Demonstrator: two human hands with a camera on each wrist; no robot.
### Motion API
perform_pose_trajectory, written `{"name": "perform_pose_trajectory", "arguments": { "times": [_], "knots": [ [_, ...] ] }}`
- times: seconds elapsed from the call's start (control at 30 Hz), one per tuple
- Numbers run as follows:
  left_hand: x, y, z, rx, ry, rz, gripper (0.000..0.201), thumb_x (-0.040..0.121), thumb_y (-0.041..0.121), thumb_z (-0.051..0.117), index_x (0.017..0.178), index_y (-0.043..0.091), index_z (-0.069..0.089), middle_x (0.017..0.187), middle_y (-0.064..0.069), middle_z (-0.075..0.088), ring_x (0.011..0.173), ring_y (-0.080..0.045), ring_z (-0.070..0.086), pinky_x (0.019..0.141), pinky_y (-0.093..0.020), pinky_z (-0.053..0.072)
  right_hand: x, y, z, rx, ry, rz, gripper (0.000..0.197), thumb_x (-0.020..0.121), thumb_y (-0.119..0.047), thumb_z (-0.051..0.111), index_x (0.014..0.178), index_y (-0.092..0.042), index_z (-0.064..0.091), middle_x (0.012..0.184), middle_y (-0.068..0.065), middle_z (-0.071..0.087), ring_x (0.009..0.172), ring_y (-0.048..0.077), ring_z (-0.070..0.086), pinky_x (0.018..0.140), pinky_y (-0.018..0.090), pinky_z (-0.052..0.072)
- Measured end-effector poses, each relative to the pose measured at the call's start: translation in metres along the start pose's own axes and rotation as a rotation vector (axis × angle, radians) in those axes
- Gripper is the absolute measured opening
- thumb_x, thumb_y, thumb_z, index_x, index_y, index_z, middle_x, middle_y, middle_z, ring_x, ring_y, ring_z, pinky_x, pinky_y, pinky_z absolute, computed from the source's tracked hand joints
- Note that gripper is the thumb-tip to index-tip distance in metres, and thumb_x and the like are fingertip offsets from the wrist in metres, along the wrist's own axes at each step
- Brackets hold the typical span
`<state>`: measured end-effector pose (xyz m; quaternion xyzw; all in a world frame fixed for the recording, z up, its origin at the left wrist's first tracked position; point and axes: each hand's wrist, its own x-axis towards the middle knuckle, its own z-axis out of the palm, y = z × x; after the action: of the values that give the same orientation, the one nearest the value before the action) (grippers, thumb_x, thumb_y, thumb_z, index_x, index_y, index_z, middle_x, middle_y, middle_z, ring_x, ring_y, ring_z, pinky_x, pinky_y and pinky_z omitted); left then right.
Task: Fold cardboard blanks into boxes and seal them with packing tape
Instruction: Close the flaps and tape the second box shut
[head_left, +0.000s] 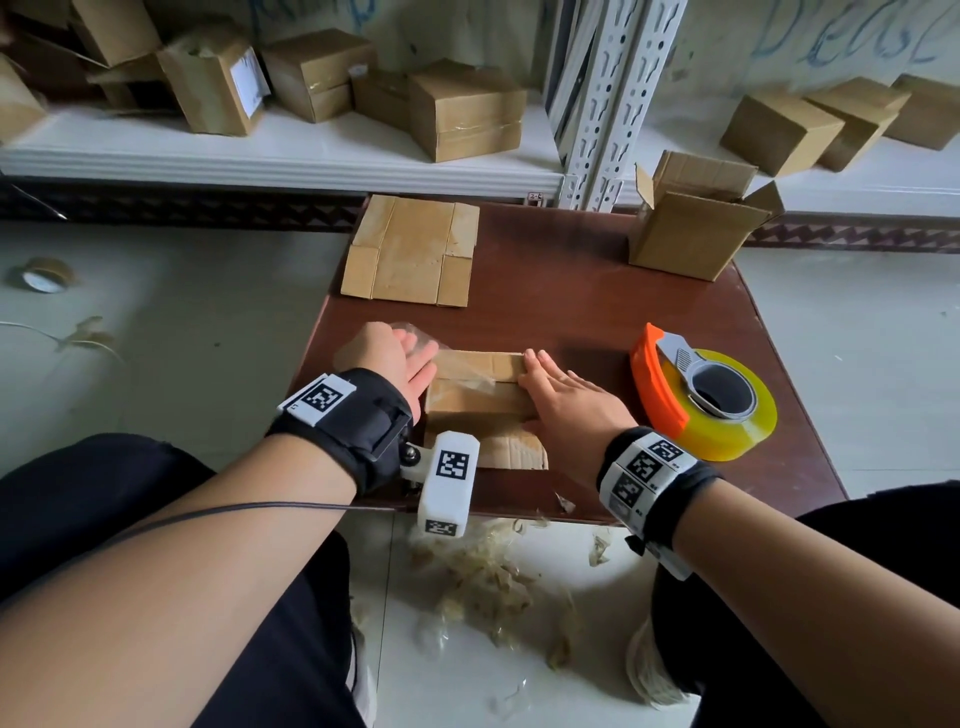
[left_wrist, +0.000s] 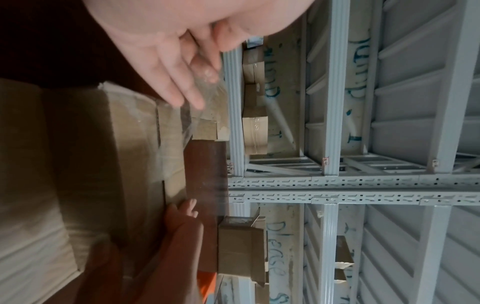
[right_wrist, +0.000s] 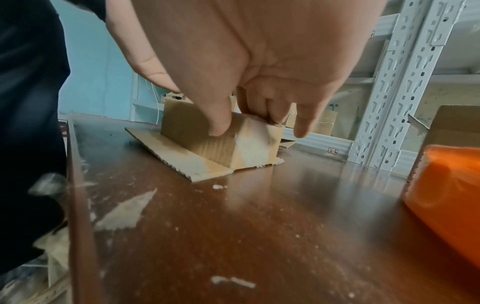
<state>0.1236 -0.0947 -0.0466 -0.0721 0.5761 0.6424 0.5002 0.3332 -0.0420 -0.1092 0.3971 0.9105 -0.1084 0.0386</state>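
A small cardboard box (head_left: 475, 400) stands near the front of the brown table (head_left: 571, 291), with one flap lying flat toward me. A strip of clear tape (head_left: 465, 382) crosses its top. The tape's loose end (left_wrist: 207, 107) clings to the straight fingers of my left hand (head_left: 400, 358) at the box's left end. My right hand (head_left: 556, 387) presses its fingers onto the box's right end (right_wrist: 221, 148), with the thumb (right_wrist: 155, 78) off the cardboard. An orange tape dispenser (head_left: 701, 395) with a yellowish roll sits just right of that hand.
A flat cardboard blank (head_left: 410, 252) lies at the table's back left, and an open-topped box (head_left: 691, 228) stands at the back right. White shelving (head_left: 291, 150) behind holds several boxes. Tape scraps (head_left: 483, 582) litter the floor between my knees. A tape roll (head_left: 44, 273) lies on the floor at left.
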Motion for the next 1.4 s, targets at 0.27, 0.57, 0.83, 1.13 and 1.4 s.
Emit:
{"name": "perform_pose_trajectory", "arguments": {
  "times": [0.27,0.57,0.83,1.13,1.4],
  "knots": [
    [-0.013,0.028,-0.017,-0.128,0.046,0.136,0.023,0.105,0.017,0.042,0.105,0.004,0.061,0.113,-0.008,0.071,0.090,-0.023,0.078,0.085,-0.042,0.064,0.005,-0.010,0.002,0.010,0.112,0.035,0.046,0.107,-0.040,0.050,0.138,-0.006,0.055,0.159,0.011,0.045,0.151,0.031,0.038,0.122,0.041,0.034],
    [-0.029,0.001,0.000,0.197,-0.331,0.164,0.021,0.103,0.031,0.053,0.093,0.014,0.060,0.109,-0.008,0.076,0.101,-0.027,0.076,0.084,-0.044,0.058,0.006,-0.047,-0.015,0.106,0.184,0.119,0.069,0.092,-0.082,0.041,0.119,-0.020,0.057,0.101,0.000,0.070,0.088,0.025,0.069,0.077,0.040,0.058],
    [-0.030,-0.014,0.005,0.422,-0.425,0.312,0.028,0.102,0.033,0.058,0.093,0.011,0.072,0.111,-0.013,0.077,0.101,-0.025,0.076,0.090,-0.043,0.059,0.017,-0.052,-0.029,0.266,0.184,0.231,0.053,0.101,-0.069,0.039,0.075,-0.024,0.048,0.073,-0.005,0.056,0.071,0.025,0.059,0.064,0.036,0.043],
    [-0.005,0.037,-0.014,-0.024,-0.079,0.326,0.008,0.100,0.011,0.055,0.094,0.010,0.061,0.091,-0.002,0.069,0.080,-0.010,0.071,0.070,-0.021,0.059,0.023,-0.044,-0.022,-0.045,0.045,0.133,0.025,0.101,-0.033,0.060,0.120,-0.016,0.061,0.108,0.007,0.072,0.097,0.032,0.069,0.070,0.033,0.046],
    [-0.003,0.068,-0.040,-0.192,0.030,0.323,0.024,0.106,0.012,0.043,0.091,0.005,0.062,0.120,-0.015,0.071,0.110,-0.021,0.073,0.091,-0.030,0.061,0.029,-0.044,-0.014,-0.221,0.015,0.148,0.027,0.102,-0.017,0.051,0.129,-0.018,0.057,0.115,0.001,0.069,0.101,0.027,0.070,0.067,0.033,0.046]
  ]
}}
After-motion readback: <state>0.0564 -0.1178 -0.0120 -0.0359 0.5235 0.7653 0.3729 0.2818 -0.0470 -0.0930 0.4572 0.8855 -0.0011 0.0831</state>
